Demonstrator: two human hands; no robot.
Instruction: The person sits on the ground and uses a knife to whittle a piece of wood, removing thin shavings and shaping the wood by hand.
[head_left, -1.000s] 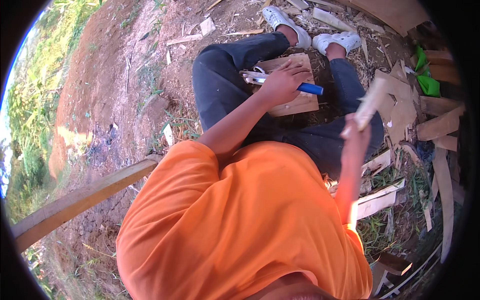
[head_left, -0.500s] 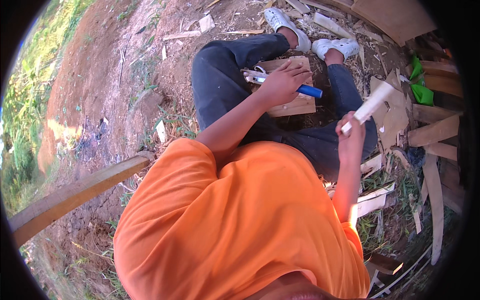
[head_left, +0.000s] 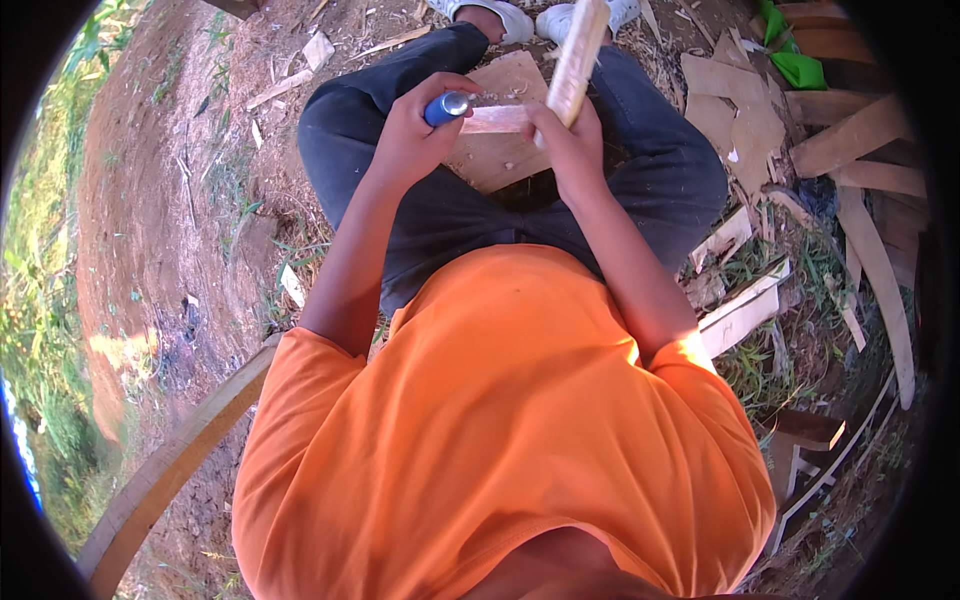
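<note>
My left hand (head_left: 413, 132) is closed around the blue handle (head_left: 437, 109) of what looks like a chisel, its metal-capped end pointing up; the blade is hidden. My right hand (head_left: 574, 152) grips a pale, squared wooden stick (head_left: 578, 65), tilted up and away from me. Between the two hands lies a short pale wood strip (head_left: 495, 120); its left end meets my left fingers and its right end my right fingertips, and I cannot tell which hand bears it. Beneath them, a flat wooden board (head_left: 490, 165) rests between my bent legs.
Wood offcuts (head_left: 735, 320) and shavings litter the ground at the right. Flat sheet pieces (head_left: 735, 115), a green plastic thing (head_left: 798, 66) and stacked planks (head_left: 855, 135) are at far right. A long wooden beam (head_left: 180, 460) runs along the left. My shoes (head_left: 515, 22) are ahead.
My left hand has lifted the blue-handled tool off the board and turned its handle end upward. The right hand has come inward with the stick to beside the left. The view has shifted.
</note>
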